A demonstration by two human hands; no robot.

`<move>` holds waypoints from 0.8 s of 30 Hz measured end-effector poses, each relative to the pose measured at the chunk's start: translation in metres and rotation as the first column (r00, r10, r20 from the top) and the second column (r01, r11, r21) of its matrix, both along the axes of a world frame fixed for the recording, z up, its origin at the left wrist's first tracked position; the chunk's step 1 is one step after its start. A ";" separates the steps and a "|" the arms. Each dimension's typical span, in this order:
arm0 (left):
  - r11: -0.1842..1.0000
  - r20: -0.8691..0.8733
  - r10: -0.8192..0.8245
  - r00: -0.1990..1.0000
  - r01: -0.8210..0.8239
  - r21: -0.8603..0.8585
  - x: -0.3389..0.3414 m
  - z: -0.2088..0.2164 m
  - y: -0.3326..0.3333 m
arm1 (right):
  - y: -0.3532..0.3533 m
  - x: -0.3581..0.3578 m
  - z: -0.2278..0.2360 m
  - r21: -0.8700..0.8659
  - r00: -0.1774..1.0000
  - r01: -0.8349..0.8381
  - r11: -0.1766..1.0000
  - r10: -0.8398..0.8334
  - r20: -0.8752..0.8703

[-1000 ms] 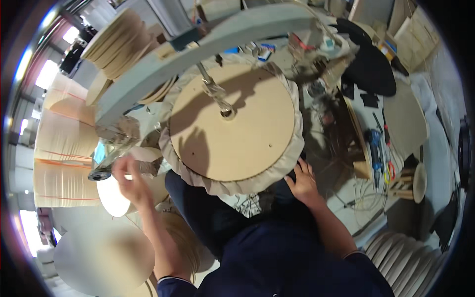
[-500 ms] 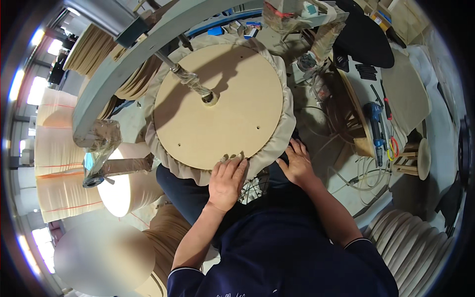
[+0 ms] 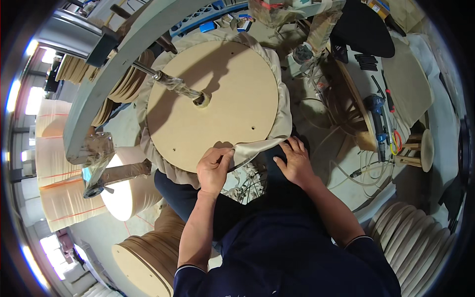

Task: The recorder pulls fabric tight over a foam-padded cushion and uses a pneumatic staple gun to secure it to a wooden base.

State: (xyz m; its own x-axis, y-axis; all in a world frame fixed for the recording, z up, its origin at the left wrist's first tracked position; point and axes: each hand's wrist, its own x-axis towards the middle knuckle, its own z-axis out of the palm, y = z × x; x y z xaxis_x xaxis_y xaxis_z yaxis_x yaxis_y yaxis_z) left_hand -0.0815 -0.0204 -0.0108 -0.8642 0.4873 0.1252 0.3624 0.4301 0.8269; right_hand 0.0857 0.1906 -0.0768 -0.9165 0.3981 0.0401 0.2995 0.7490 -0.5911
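A round wooden disc (image 3: 217, 99) lies flat in front of me, pressed at its centre by a metal rod (image 3: 173, 84) from a grey curved arm (image 3: 118, 54). Beige fabric (image 3: 277, 99) wraps under the disc and folds up over its rim. My left hand (image 3: 213, 168) pinches the fabric edge over the near rim of the disc. My right hand (image 3: 296, 159) lies with fingers spread on the fabric just right of it, at the disc's lower right edge.
Stacks of wooden discs (image 3: 148, 257) stand lower left and lower right (image 3: 425, 242). White cylindrical rolls (image 3: 54, 173) fill the left. A cluttered bench on the right holds a blue power tool (image 3: 378, 119), hoses and a round board (image 3: 405, 84).
My left hand came from the far left beside the machine to the near rim of the disc and closed on the fabric. My right hand stayed at the lower right rim.
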 end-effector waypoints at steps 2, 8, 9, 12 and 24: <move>1.000 0.017 -0.009 1.000 0.010 -0.026 0.001 -0.002 0.008 | 0.008 0.005 -0.001 0.008 1.000 0.024 1.000 -0.024 -0.017; 0.995 -0.090 -0.069 0.994 0.062 -0.082 -0.004 -0.010 -0.001 | 0.020 0.018 -0.013 -0.154 0.971 0.020 0.988 -0.056 -0.233; 0.996 -0.092 -0.055 0.994 0.048 -0.080 -0.003 -0.011 -0.006 | 0.023 0.019 -0.007 -0.261 0.982 0.080 0.962 -0.121 -0.145; 0.989 -0.012 -0.086 0.996 0.084 -0.119 -0.008 -0.023 -0.014 | 0.057 0.048 0.029 -0.294 0.963 0.186 0.937 -0.233 -0.135; 0.950 0.025 -0.185 0.983 0.185 -0.253 -0.014 -0.003 0.036 | 0.283 0.137 0.017 0.285 0.688 0.695 0.661 -0.726 0.006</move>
